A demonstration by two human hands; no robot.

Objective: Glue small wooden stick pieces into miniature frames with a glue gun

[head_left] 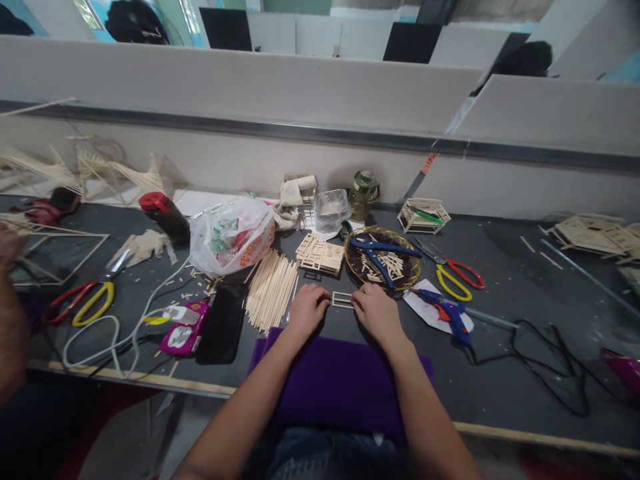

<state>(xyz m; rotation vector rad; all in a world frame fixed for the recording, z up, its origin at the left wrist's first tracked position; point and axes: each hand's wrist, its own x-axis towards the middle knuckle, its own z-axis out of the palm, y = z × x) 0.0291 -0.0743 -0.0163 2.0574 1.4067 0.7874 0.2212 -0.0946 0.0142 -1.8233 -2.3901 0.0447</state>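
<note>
My left hand (307,309) and my right hand (375,311) rest on the dark table (505,373), fingers curled, pinching the two ends of a small frame of thin wooden sticks (342,299) that lies flat between them. A purple cloth (340,380) lies under my wrists at the table's near edge. Just beyond the frame sit a small stick-built model (320,254) and a round wire basket (384,265) holding short stick pieces and blue pliers (383,252). A bundle of long sticks (272,289) lies left of my left hand.
A blue glue gun (445,312) with a black cord and red-yellow scissors (457,274) lie at right. A black phone (223,323), a plastic bag (233,235) and a second pair of scissors (80,303) lie at left. Another person's arm (11,313) shows at far left.
</note>
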